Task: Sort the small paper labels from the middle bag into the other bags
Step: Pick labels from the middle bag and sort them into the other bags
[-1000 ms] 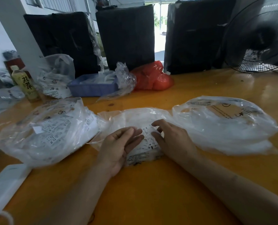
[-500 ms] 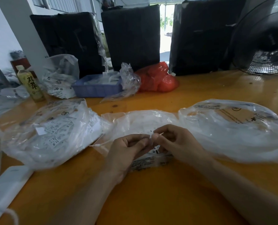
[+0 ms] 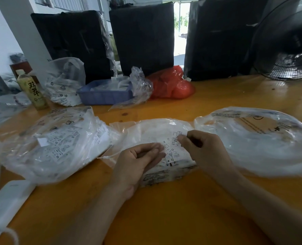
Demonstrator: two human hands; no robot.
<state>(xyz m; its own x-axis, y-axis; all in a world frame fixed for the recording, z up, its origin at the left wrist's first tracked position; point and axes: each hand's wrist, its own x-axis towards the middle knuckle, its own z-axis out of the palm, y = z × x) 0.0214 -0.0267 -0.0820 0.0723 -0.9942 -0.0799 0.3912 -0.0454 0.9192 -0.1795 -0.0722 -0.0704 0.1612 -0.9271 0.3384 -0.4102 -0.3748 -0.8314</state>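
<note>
Head view: the step in hand looks like picking labels out of the middle bag (image 3: 146, 128), which lies at centre frame on the orange tabletop (image 3: 164, 209). The left hand (image 3: 138, 163) rests on the bag's near edge, palm partly up, its fingers (image 3: 155, 150) loosely curled; whether they pinch a label I cannot tell. The right hand (image 3: 205, 149) has its fingers (image 3: 182, 138) bent and closed in a pinch at the top of the small paper labels (image 3: 173, 149), which sit in a printed white stack inside the bag between the two hands. The next move, as I judge it, calls for peeling one label free of the stack, reading its size mark (an M shows on some) and carrying it to the matching bag, without dragging neighbours along.

The left bag (image 3: 58, 144), at middle left of the frame, already holds a loose heap of similar printed labels. The right bag (image 3: 256, 138), at middle right, looks nearly empty; the tabletop shows through its clear plastic, and I cannot make out labels in it.

Farther back, upper left of centre, a blue tray (image 3: 104, 96) holds crumpled clear plastic, with a red bag (image 3: 171, 85) just beside it and a tea bottle (image 3: 32, 89) at far left
</note>
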